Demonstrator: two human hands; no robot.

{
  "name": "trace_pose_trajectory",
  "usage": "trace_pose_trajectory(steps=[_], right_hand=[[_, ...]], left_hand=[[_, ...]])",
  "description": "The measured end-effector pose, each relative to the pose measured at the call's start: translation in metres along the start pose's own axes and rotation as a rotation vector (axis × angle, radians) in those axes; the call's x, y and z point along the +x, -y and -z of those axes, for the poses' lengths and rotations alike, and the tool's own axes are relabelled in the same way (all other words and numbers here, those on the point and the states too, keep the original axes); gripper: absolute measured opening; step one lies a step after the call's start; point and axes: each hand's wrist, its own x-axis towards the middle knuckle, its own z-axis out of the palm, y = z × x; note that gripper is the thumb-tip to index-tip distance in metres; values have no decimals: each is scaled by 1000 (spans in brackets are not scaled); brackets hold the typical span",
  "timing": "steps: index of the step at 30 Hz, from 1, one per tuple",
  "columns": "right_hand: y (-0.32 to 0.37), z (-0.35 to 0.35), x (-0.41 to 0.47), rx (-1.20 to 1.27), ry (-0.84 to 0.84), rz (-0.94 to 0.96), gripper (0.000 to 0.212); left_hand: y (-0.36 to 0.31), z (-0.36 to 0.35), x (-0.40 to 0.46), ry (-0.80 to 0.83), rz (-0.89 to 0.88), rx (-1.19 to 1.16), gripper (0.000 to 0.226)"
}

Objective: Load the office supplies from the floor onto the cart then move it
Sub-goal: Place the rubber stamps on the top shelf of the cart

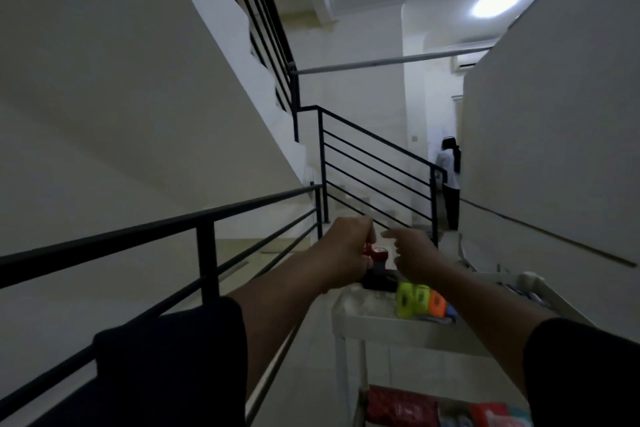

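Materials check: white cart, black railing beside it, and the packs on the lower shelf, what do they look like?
White cart: probably moulded plastic or painted metal; smooth matte white, rounded rim. Too dim to tell which.
Black railing: looks like painted metal; straight square-section bars, even matte black, faint sheen along the top.
Red packs on the lower shelf: likely plastic film; glossy, creased surface.
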Motion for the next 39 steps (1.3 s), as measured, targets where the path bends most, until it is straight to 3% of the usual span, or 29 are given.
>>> trace_pose_trajectory(steps=[12,20,30,33,36,39], right_hand=[[-6,114,-52,8,-113,129,28],[11,132,-76,-35,-110,219,18],[16,120,-99,-5,-25,229,21],[17,117,-111,14,-61,214,21],[17,106,-135,14,-208,224,22],[20,94,-169,16,-253,226,22]], left_hand=[[11,-62,31,128,5,57,28],[15,-62,37,78,-24,128,26],[10,-63,28,56,66,209,65],[-12,-52,11,-166,41,157,43],[-42,-39,-19,-378,43,80,17],[-67,-34,-58,-246,-4,-21,16]])
